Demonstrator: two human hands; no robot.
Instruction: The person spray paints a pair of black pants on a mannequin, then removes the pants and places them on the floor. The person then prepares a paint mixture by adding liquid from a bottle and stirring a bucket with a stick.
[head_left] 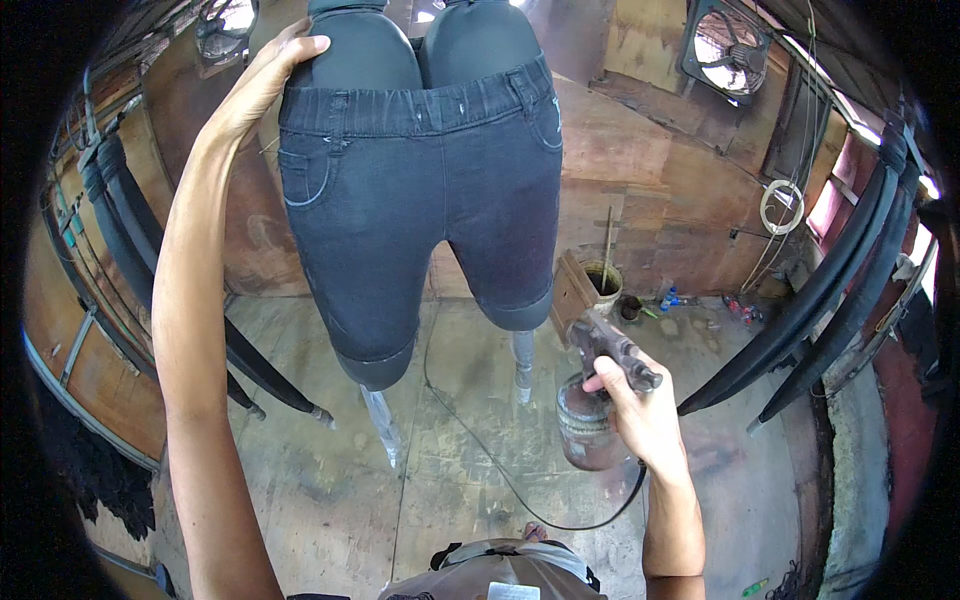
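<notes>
A pair of dark blue-black jeans shorts [430, 190] hangs upright before me, waistband up, stretched over two black inflated leg forms [365, 55] that bulge out above the waist. Grey lower ends of the forms stick out below the hems. My left hand [285, 55] grips the outer left side of the form above the waistband, thumb on its front and fingers mostly hidden behind. Right of the shorts, apart from them, my right hand [642, 400] holds a spray gun [610, 350] with a stained cup [587, 425] under it.
A dark hose [500, 475] runs from the gun and loops across the floor. Dark limp leg forms [840, 270] hang at both sides. By the back wall stand a bucket [604, 280] with a stick and a blue bottle [670, 297]. A fan [728, 50] sits high at right.
</notes>
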